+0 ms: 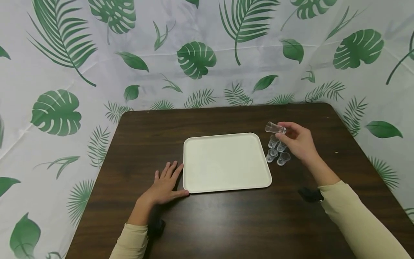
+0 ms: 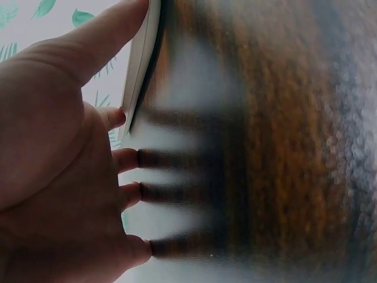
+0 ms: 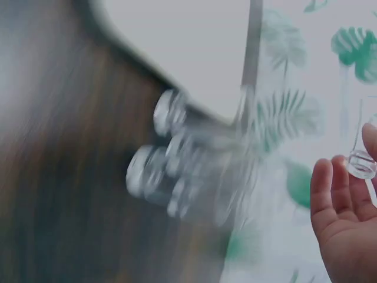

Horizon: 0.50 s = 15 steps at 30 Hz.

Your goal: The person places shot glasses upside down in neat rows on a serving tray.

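My right hand (image 1: 299, 142) pinches a clear shot glass (image 1: 274, 127) near its thick base, tipped on its side with the mouth pointing left. In the right wrist view, that base (image 3: 361, 165) sits between thumb and fingers. Just below the hand, several more clear shot glasses (image 1: 283, 158) stand in a cluster on the table. The white tray (image 1: 226, 163) lies left of them. At the tray's left edge my left hand (image 1: 164, 189) rests with fingers spread, its thumb touching the near left corner and a fingertip by the side.
The dark wooden table (image 1: 233, 223) extends around the tray. Behind it hangs a white cloth (image 1: 155, 79) printed with green leaves. Dark wrist devices are strapped at both sleeves; the right sleeve (image 1: 359, 216) reaches in over the table's right side.
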Each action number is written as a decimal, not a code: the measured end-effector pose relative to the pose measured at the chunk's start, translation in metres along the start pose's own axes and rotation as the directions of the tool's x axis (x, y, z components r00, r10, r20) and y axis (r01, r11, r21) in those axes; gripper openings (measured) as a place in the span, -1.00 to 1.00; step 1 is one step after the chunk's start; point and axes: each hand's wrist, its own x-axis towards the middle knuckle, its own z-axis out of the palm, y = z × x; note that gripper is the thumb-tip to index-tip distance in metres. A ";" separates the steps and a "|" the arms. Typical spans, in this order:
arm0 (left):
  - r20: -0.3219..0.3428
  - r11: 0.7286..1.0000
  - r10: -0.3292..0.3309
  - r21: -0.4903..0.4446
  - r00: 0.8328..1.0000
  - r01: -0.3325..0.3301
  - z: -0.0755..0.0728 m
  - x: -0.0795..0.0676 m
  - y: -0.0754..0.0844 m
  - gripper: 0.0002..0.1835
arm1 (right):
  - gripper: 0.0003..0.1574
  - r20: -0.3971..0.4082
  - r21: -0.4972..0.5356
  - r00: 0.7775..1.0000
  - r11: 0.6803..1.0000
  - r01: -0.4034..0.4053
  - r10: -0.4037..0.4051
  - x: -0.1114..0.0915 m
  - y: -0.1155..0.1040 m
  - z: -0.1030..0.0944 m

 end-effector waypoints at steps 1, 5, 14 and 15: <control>0.001 1.000 -0.001 -0.002 1.000 0.001 -0.001 0.000 0.000 0.06 | -0.53 0.016 0.000 1.000 1.000 0.002 -0.002 0.002 -0.006 0.005; 0.006 1.000 -0.004 0.003 1.000 0.004 -0.003 0.001 0.000 0.07 | -0.56 0.088 -0.037 0.996 0.999 0.022 -0.018 0.008 -0.025 0.031; 0.021 1.000 -0.016 0.009 1.000 0.016 0.000 0.003 -0.004 0.08 | -0.54 0.234 0.005 0.972 1.000 0.007 -0.008 0.007 -0.053 0.108; 0.025 1.000 -0.018 0.009 1.000 0.017 0.000 0.003 -0.004 0.08 | -0.53 0.239 0.016 0.971 1.000 -0.001 -0.003 0.006 -0.056 0.117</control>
